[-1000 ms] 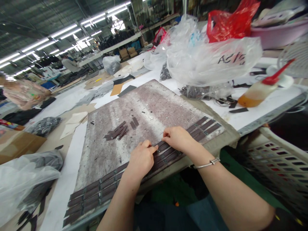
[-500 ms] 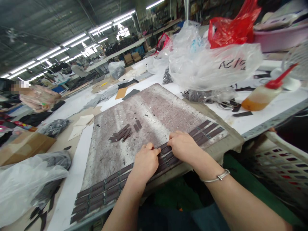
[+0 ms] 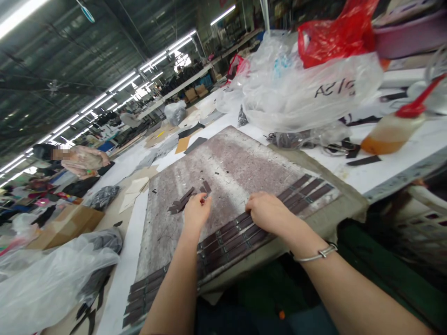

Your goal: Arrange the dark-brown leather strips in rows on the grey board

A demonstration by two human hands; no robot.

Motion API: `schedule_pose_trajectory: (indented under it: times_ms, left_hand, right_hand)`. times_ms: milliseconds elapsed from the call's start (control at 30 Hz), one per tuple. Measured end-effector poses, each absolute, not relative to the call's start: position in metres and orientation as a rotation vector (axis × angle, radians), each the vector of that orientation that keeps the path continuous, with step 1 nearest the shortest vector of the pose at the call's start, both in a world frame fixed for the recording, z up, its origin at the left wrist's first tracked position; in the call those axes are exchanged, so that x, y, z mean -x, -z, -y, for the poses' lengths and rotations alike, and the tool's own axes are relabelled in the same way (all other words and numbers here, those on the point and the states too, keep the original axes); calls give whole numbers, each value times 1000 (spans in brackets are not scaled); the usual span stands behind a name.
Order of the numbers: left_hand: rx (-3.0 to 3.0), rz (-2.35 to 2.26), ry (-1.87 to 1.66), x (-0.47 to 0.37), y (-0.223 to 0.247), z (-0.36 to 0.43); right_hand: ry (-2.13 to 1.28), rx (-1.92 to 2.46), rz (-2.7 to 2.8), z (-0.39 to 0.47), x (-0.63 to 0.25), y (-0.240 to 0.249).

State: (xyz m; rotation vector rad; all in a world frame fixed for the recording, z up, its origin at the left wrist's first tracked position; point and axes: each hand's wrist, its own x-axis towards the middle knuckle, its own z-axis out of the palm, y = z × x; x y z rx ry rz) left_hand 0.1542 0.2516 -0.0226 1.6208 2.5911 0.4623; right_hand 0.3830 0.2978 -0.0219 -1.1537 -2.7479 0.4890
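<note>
On the table (image 3: 370, 177), white-covered, a large flat board (image 3: 223, 190): purplish brown, chalky with pale streaks, scuffed and specked. Along its near edge, a long band of strips (image 3: 232, 238): dark brown, flat, narrow, straight-edged, laid end to end in parallel rows, about four at the left end, three plainly visible at the right. Runs nearly the full width of the board, with thin pale lines between rows; passes in part behind the left forearm (image 3: 179, 274) and the right hand.

Right hand (image 3: 268, 211), knuckles uppermost: rests at the topmost row, fingers curled and bunched together against the strips; cannot tell from this angle whether pinching one. Left hand (image 3: 197, 213): reaches over the board to the loose pieces, fingers bent in toward the thumb; likewise cannot tell whether gripping a piece.

Just beside the left hand, a loose pile (image 3: 179, 204) of short dark brown pieces, overlapping at mixed angles, similar in colour to the band. Just beyond the fingertips, a small pair of pieces (image 3: 206, 187), slanted and close together. Within the band, small dark greenish joints (image 3: 239, 228), aligned across the rows as short cross-lines. Smallest of all, dark scraps (image 3: 217, 173) scattered on the board.
</note>
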Motion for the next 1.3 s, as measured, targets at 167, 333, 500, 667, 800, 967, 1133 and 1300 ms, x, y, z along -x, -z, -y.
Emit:
schedule_pose_trajectory:
  times_ms: [167, 333, 500, 667, 800, 967, 1133, 1300]
  left_hand:
    - [-1415, -2681, -64, -127, 24, -295]
    - [-1289, -2694, -91, -117, 30, -313]
    - [-1253, -2690, -261, -122, 31, -312]
    - [-1300, -2493, -590, -159, 19, -288]
    - [-1333, -1865, -978, -208, 8, -262]
    - [-1374, -1788, -971, -246, 20, -250]
    - [-1923, -2009, -818, -251, 37, -241]
    - [-2236, -1983, -525, -258, 40, -232]
  right_hand:
    - [-533, 1171, 2557, -305, -393, 21]
    - [-499, 1215, 2494, -313, -400, 21]
    - [-503, 1229, 2453, -319, -405, 25]
    - [-716, 1188, 2215, -320, -406, 25]
    - [-1030, 1089, 1954, -320, -405, 22]
    - [-1059, 1111, 2091, -321, -414, 13]
    - [-936, 1354, 2158, -331, -429, 17]
    - [-914, 1413, 2278, -338, -431, 24]
